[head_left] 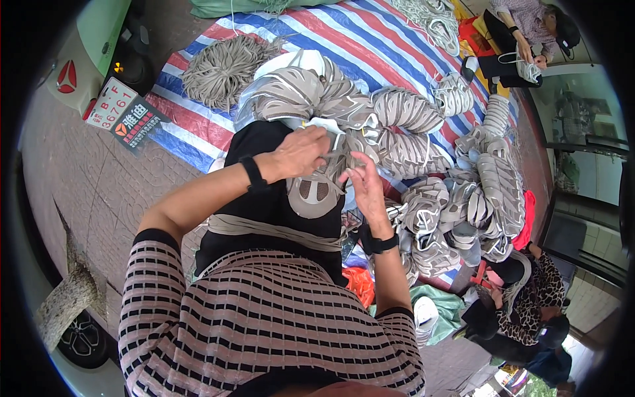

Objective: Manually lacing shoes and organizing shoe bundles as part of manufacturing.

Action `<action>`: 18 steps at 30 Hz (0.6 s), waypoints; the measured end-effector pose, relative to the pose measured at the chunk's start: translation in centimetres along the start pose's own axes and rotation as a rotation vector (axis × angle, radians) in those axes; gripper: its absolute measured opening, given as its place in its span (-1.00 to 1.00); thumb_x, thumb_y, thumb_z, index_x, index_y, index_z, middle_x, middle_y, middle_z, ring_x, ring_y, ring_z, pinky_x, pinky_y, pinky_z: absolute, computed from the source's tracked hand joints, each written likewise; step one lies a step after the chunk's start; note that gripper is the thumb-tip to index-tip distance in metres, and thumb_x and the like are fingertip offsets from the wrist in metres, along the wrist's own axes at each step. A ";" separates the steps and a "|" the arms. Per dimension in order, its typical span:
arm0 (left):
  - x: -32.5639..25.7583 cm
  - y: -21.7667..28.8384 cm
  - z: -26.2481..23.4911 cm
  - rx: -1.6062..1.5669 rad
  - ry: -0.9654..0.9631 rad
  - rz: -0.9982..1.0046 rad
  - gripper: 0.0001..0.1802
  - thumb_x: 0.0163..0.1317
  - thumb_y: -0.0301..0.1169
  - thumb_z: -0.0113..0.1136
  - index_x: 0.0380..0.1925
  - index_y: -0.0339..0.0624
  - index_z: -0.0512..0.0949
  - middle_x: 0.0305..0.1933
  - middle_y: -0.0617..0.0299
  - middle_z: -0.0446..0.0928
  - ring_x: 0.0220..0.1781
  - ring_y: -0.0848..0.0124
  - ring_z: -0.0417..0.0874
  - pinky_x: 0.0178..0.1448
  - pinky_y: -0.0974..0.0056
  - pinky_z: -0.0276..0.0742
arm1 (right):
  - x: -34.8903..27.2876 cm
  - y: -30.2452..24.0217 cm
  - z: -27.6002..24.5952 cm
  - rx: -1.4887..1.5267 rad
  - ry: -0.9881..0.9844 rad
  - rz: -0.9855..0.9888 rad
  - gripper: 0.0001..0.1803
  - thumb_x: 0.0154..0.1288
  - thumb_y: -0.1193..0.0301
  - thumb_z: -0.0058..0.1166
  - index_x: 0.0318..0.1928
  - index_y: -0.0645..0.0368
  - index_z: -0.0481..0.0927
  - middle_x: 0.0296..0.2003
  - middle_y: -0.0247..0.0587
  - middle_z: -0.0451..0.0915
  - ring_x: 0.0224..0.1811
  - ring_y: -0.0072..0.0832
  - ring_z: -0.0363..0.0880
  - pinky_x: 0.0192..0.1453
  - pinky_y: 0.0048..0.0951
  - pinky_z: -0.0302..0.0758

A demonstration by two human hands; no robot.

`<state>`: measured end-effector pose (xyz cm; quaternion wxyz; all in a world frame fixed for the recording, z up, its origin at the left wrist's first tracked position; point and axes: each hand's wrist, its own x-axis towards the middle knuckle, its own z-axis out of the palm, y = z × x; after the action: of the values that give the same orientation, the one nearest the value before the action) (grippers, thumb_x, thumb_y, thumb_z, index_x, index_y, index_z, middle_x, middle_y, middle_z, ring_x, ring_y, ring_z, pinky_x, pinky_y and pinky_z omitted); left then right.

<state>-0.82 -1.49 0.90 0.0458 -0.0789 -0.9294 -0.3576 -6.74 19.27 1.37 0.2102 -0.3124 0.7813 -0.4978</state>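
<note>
Left hand (pixel 301 152) pinches the grey shoe upper (pixel 316 192) closed-fingered; right hand (pixel 364 182), fingers loosely spread, touches its lace. A loose grip could drop it onto the pile of uppers (pixel 456 205) just beside

Grey-and-white shoe upper (pixel 316 192): matt mesh cloth, smooth synthetic overlays. Striped red-blue-white tarpaulin (pixel 370 40): woven plastic, slightly glossy. Brick pavement (pixel 99 192): rough.
</note>
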 end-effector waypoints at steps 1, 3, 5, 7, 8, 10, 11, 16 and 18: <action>0.3 -0.2 0.6 0.040 -0.045 0.034 -0.81 -0.06 -0.42 0.26 -0.52 -0.21 0.43 -0.29 0.13 0.37 -0.13 0.13 0.44 -0.14 0.11 0.41 | -0.1 -0.2 0.4 -0.003 -0.002 -0.004 -0.60 0.29 0.55 -0.10 0.14 0.19 0.27 -0.53 -0.30 0.59 -0.54 -0.62 0.45 -0.36 -0.57 0.37; 0.9 -0.4 1.1 0.059 -0.023 0.077 -0.81 -0.06 -0.43 0.23 -0.52 -0.22 0.40 -0.35 0.12 0.41 -0.18 0.10 0.45 -0.16 0.10 0.41 | -0.3 0.1 1.0 0.221 0.093 0.057 -0.58 0.29 0.56 -0.13 0.16 0.24 0.21 -0.42 -0.29 0.62 -0.51 -0.67 0.40 -0.32 -0.61 0.35; 1.0 -0.6 1.0 -0.276 -0.073 -0.072 -0.85 0.02 -0.44 0.17 -0.49 -0.21 0.40 -0.43 0.14 0.46 -0.29 0.20 0.50 -0.18 0.20 0.44 | -0.5 1.2 1.5 0.246 0.099 0.006 -0.57 0.29 0.57 -0.15 0.16 0.26 0.17 -0.35 -0.30 0.63 -0.50 -0.70 0.36 -0.33 -0.64 0.34; 0.3 -0.3 -0.7 -1.101 -0.066 -0.338 -0.94 0.20 -0.45 0.05 -0.37 -0.16 0.40 -0.44 0.28 0.47 -0.35 0.48 0.51 -0.21 0.36 0.43 | -0.9 1.8 1.9 0.284 0.147 0.089 -0.68 0.28 0.55 -0.11 0.05 0.27 0.33 -0.45 -0.30 0.62 -0.53 -0.70 0.40 -0.30 -0.67 0.34; -0.6 -0.8 -2.2 -1.167 0.030 -0.360 -0.95 0.18 -0.47 0.08 -0.39 -0.15 0.40 -0.43 0.29 0.47 -0.35 0.49 0.51 -0.18 0.38 0.42 | -0.9 1.9 1.9 0.291 0.147 0.090 -0.68 0.28 0.55 -0.11 0.05 0.27 0.33 -0.45 -0.30 0.62 -0.53 -0.70 0.40 -0.30 -0.67 0.34; -2.7 -1.0 -5.8 -1.218 0.379 -0.388 -0.93 0.12 -0.53 0.08 -0.41 -0.15 0.41 -0.45 0.29 0.45 -0.35 0.50 0.51 -0.16 0.40 0.41 | -1.0 1.2 1.2 0.071 0.053 0.185 -0.85 0.24 0.47 0.00 -0.18 0.20 0.52 -0.58 -0.33 0.59 -0.60 -0.62 0.44 -0.27 -0.59 0.31; -4.3 -2.2 -7.6 -1.114 0.457 -0.376 -0.92 0.11 -0.54 0.07 -0.40 -0.14 0.41 -0.45 0.30 0.44 -0.34 0.49 0.52 -0.15 0.39 0.42 | -1.0 1.5 1.3 0.077 0.063 0.185 -0.85 0.24 0.47 0.00 -0.18 0.20 0.52 -0.58 -0.33 0.59 -0.60 -0.62 0.44 -0.27 -0.59 0.31; -13.0 -6.2 -14.4 -0.273 0.357 -0.944 -0.54 0.22 -0.01 0.05 -0.36 -0.27 0.48 -0.46 0.19 0.50 -0.36 0.39 0.55 -0.14 0.23 0.49 | -0.8 1.0 1.9 -0.309 0.150 0.016 -0.92 0.16 0.34 0.13 -0.41 0.04 0.59 -0.67 -0.34 0.52 -0.65 -0.43 0.44 -0.28 -0.41 0.17; -12.6 -3.9 -14.9 0.238 -0.024 -0.959 -0.48 0.19 0.06 0.06 -0.41 -0.27 0.51 -0.45 0.10 0.54 -0.34 0.30 0.59 -0.16 0.20 0.48 | -0.9 1.3 1.9 -0.346 0.148 0.005 -0.91 0.16 0.34 0.13 -0.41 0.05 0.59 -0.65 -0.33 0.53 -0.63 -0.41 0.45 -0.27 -0.40 0.16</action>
<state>11.31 -15.79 7.57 -0.1257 0.3594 -0.8959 -0.2290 -5.24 19.02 -0.57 0.0963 -0.3044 0.8694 -0.3770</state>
